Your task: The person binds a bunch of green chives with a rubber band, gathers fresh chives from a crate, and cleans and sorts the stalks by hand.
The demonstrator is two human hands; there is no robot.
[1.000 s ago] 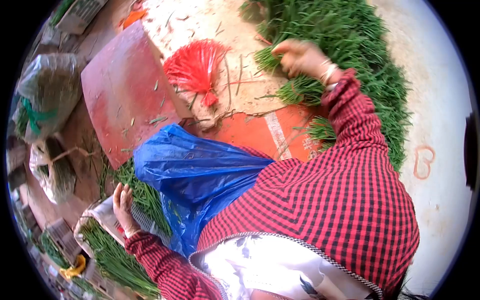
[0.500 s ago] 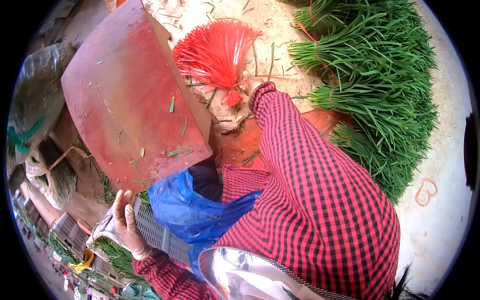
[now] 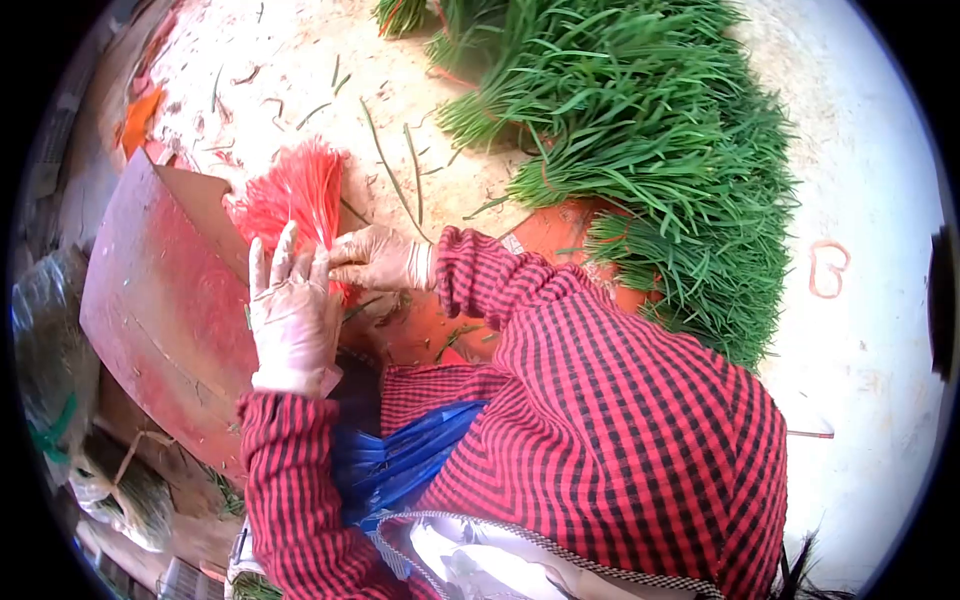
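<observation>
A fanned bundle of red plastic ties lies beside the raised edge of a reddish board. My right hand, in a thin pale glove, is at the narrow neck of the bundle, its fingers pinched together on the ties. How many strands are between the fingertips cannot be made out. My left hand, gloved too, is lifted in front of the bundle with its fingers stretched out and apart, holding nothing. It partly hides the ties from view.
Several bunches of green garlic chives, bound with red ties, lie at the upper right. The curved reddish board stands on the left. Loose green stems are strewn over the pale surface. Blue plastic covers my lap.
My left hand has come up from the lower left to the red ties, beside my right hand. My right hand stays at the bundle. The whole view has shifted and turned.
</observation>
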